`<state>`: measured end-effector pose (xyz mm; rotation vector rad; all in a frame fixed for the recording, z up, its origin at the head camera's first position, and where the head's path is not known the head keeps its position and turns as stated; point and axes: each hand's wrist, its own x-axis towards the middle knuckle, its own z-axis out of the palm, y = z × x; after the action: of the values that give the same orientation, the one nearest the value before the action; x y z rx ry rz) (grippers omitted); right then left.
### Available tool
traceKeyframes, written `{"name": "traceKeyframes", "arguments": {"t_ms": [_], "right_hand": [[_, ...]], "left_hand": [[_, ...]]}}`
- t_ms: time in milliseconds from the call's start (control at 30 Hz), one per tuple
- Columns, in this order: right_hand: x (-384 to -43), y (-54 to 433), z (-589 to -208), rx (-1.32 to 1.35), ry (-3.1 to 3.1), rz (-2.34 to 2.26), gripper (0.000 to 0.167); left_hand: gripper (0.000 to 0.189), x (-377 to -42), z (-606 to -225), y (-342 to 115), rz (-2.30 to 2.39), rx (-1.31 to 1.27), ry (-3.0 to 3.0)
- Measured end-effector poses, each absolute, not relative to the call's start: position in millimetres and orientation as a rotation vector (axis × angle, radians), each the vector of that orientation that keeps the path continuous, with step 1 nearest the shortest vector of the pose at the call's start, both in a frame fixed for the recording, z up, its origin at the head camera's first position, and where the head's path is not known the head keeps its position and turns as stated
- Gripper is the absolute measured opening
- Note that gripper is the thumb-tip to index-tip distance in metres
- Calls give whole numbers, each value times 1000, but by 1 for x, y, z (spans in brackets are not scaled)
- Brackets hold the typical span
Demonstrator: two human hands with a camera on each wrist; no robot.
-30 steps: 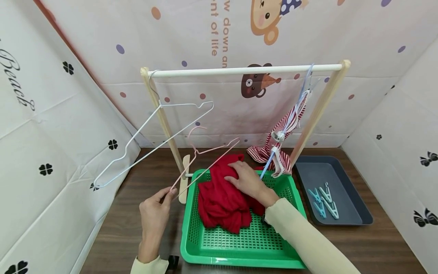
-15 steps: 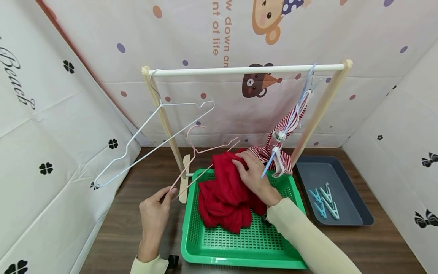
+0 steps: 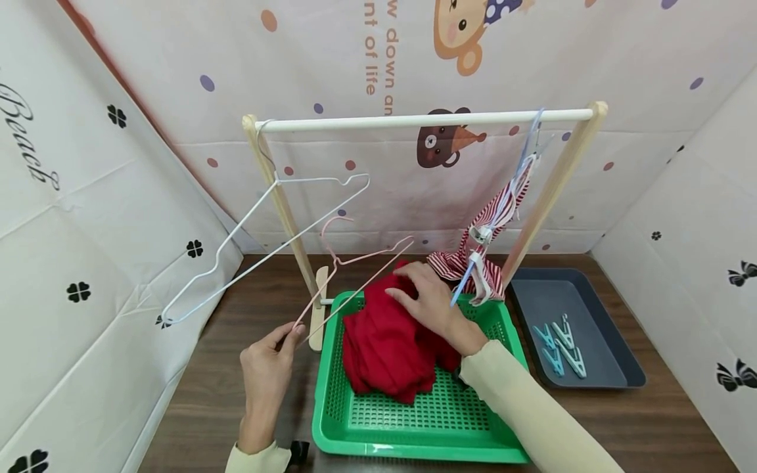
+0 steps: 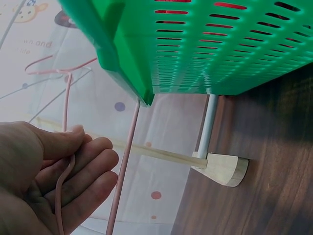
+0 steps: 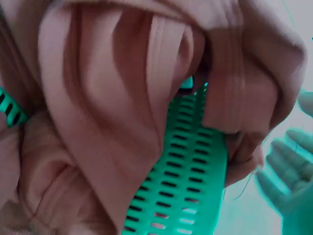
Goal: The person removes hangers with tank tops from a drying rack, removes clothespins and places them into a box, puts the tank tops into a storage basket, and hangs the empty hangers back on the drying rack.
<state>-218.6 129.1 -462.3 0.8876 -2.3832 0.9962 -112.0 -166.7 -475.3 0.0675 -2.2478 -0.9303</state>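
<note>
Between thumb and fingers, my left hand (image 3: 267, 368) pinches the lower corner of a pink wire clothes hanger (image 3: 369, 255). The bare hanger is tilted up beside the basket, its hook pointing away. In the left wrist view my left thumb (image 4: 63, 143) presses the wire against the fingers. My right hand (image 3: 434, 305) rests on a crumpled red garment (image 3: 384, 355), thumb and fingers apart over the cloth. The garment lies bunched in a green perforated basket (image 3: 421, 449). Close up in the right wrist view, the garment's seams and folds (image 5: 102, 107) look brownish.
Behind the basket stands a wooden rack with a white rail (image 3: 378, 123). A white hanger (image 3: 319, 226) hangs at its left end. A red-striped garment (image 3: 499, 217) hangs at the right, with clips. A dark tray (image 3: 603, 341) holds several clothespins (image 3: 556, 358).
My right hand moved right with a fold of the red garment, then back left. The fold has dropped and the cloth lies flatter. My left hand and the pink hanger have hardly moved.
</note>
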Motion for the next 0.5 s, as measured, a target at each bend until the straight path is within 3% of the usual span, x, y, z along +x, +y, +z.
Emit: {"name": "traceKeyframes", "arguments": {"t_ms": [100, 167, 267, 400, 500], "right_hand": [[-220, 131, -466, 781, -2665, 968, 62], [-221, 132, -468, 767, -2808, 925, 66], [-222, 132, -471, 797, -2822, 891, 54], [-224, 132, -474, 849, -2651, 902, 26], [-225, 132, -474, 833, -2532, 909, 18]], "left_hand": [[8, -112, -474, -166, -931, 70, -2250], [8, -113, -473, -165, -932, 71, -2252], [7, -112, -473, -165, -938, 69, -2254], [8, -112, -474, -166, -931, 68, -2255], [8, -111, -475, -166, -925, 73, -2258]]}}
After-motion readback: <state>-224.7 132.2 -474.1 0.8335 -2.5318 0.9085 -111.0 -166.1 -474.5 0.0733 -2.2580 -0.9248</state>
